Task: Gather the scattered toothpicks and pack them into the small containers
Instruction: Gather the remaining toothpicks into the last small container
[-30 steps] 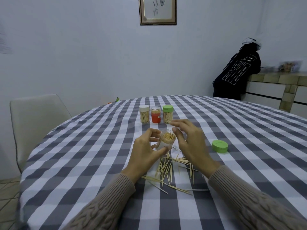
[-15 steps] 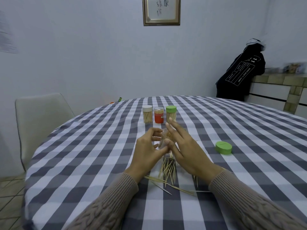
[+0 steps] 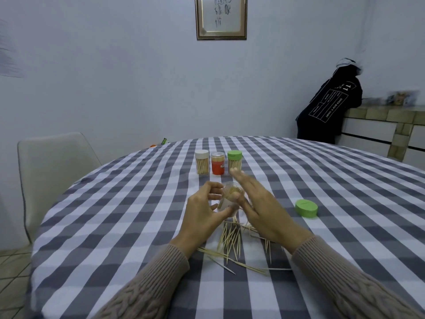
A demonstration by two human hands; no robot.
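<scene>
We note a matt grey-and-white checked cloth tablecloth (image 3: 138, 215) under pale, thin wooden toothpicks (image 3: 230, 238). The round green lid (image 3: 306, 208) looks smooth matt plastic; the small clear container (image 3: 231, 199) looks glossy plastic.

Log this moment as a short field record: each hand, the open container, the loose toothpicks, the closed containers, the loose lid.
left hand: grips the open container
right hand: fingers straight, beside the container's mouth
open container: clear, tilted, toothpicks inside, no lid
loose toothpicks: scattered on the checked tablecloth below the hands
closed containers: white-lidded, orange, green-lidded, upright in a row
loose green lid: flat on the cloth, right of the hands
</scene>
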